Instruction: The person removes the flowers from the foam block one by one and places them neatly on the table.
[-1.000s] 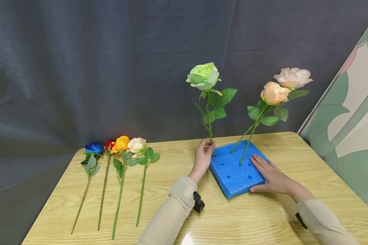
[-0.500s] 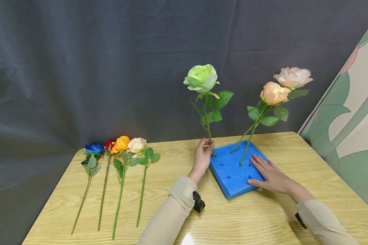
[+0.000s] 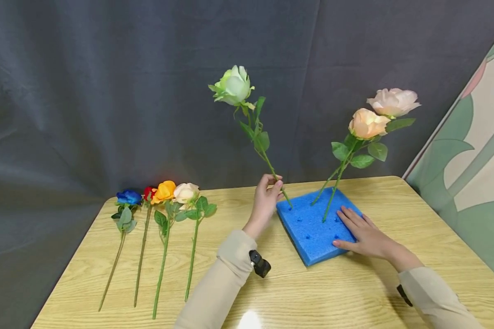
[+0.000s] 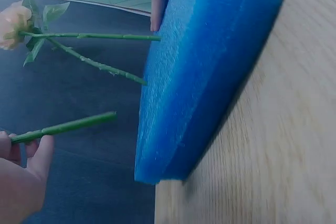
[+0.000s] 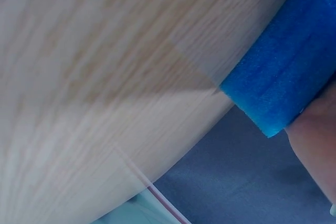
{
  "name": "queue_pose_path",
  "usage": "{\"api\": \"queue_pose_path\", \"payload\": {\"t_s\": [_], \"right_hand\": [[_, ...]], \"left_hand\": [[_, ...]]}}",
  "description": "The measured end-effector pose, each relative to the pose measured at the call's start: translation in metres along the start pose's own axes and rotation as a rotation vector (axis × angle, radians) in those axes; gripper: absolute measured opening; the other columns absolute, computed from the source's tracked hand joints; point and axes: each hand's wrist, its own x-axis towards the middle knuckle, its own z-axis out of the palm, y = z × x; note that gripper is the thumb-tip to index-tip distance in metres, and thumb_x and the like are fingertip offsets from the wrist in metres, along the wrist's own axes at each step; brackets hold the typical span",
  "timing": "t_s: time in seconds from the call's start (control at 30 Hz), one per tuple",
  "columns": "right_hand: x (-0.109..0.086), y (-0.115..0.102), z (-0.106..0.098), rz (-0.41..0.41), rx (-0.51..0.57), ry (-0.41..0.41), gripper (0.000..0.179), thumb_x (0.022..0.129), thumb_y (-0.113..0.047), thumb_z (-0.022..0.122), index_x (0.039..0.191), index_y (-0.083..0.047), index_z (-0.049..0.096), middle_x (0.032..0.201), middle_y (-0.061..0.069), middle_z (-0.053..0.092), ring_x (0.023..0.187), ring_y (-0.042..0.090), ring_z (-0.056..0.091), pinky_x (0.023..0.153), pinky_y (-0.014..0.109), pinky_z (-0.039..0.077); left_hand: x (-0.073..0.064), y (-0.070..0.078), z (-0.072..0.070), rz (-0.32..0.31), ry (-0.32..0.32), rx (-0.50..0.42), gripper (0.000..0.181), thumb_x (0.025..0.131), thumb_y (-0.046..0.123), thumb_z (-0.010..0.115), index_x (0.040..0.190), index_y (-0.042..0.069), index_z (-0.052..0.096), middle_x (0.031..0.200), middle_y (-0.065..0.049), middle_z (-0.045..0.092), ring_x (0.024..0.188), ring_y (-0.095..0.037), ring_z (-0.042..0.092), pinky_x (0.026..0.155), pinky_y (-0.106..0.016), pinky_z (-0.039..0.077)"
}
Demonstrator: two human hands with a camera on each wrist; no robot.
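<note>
My left hand (image 3: 264,205) pinches the lower stem of a pale green artificial rose (image 3: 232,87), which leans to the left with its bloom high against the curtain. In the left wrist view the cut end of its stem (image 4: 79,125) is bare and apart from the blue foam block (image 4: 191,93). My right hand (image 3: 364,235) rests on the right side of the foam block (image 3: 308,251) with its fingers spread. A peach rose (image 3: 368,124) and a pale pink rose (image 3: 394,102) stand in the foam, tilted right. Several small holes show in its top.
On the left of the wooden table (image 3: 230,274) lie a blue rose (image 3: 129,197), a red rose (image 3: 149,193), an orange rose (image 3: 163,192) and a cream rose (image 3: 185,193), side by side. A dark curtain (image 3: 148,91) hangs behind; a floral panel (image 3: 473,183) stands at right.
My left hand has moved up and slightly left, drawing the green rose's stem out of the foam; the bloom has swung left and higher. My right thumb has shifted onto the foam's top.
</note>
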Motion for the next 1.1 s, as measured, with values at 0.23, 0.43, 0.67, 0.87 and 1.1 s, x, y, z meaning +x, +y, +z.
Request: {"api": "queue_pose_path", "payload": {"t_s": [0.23, 0.43, 0.67, 0.87, 1.1], "right_hand": [[0.000, 0.000, -0.001, -0.004, -0.001, 0.003, 0.092, 0.086, -0.048, 0.064, 0.150, 0.003, 0.021, 0.155, 0.030, 0.017, 0.144, 0.046, 0.013, 0.117, 0.061, 0.005], [0.000, 0.000, 0.000, -0.008, -0.007, 0.006, 0.092, 0.086, -0.048, 0.064, 0.150, 0.003, 0.021, 0.155, 0.030, 0.017, 0.144, 0.046, 0.013, 0.116, 0.062, 0.006], [0.000, 0.000, 0.000, -0.014, -0.004, 0.012, 0.093, 0.086, -0.048, 0.064, 0.150, 0.004, 0.021, 0.155, 0.030, 0.018, 0.144, 0.046, 0.013, 0.116, 0.063, 0.007], [-0.001, 0.000, 0.001, -0.012, 0.000, 0.013, 0.093, 0.086, -0.048, 0.064, 0.150, 0.004, 0.021, 0.155, 0.030, 0.017, 0.144, 0.046, 0.013, 0.115, 0.063, 0.007], [0.000, 0.001, 0.003, -0.015, -0.001, 0.011, 0.093, 0.086, -0.048, 0.064, 0.150, 0.003, 0.020, 0.155, 0.029, 0.017, 0.145, 0.045, 0.012, 0.117, 0.062, 0.005]], "left_hand": [[-0.005, 0.003, -0.017, -0.055, -0.061, 0.024, 0.032, 0.099, 0.010, 0.050, 0.131, 0.005, 0.048, 0.111, -0.016, 0.055, 0.084, -0.007, 0.060, 0.090, -0.043, 0.057], [-0.016, 0.009, -0.038, -0.073, -0.101, 0.095, 0.032, 0.103, 0.019, 0.043, 0.133, 0.009, 0.046, 0.102, -0.009, 0.057, 0.089, -0.012, 0.060, 0.085, -0.040, 0.059], [-0.031, 0.014, -0.063, -0.076, -0.061, 0.077, 0.032, 0.104, 0.022, 0.041, 0.127, 0.002, 0.049, 0.094, -0.009, 0.056, 0.083, -0.009, 0.059, 0.089, -0.040, 0.057], [-0.044, 0.016, -0.082, -0.115, -0.046, 0.110, 0.033, 0.103, 0.021, 0.042, 0.127, 0.001, 0.051, 0.093, -0.002, 0.055, 0.085, -0.007, 0.059, 0.092, -0.040, 0.056], [-0.057, 0.016, -0.104, -0.152, -0.029, 0.208, 0.030, 0.101, 0.019, 0.049, 0.123, 0.000, 0.057, 0.107, -0.008, 0.060, 0.096, -0.014, 0.060, 0.094, -0.037, 0.055]]}}
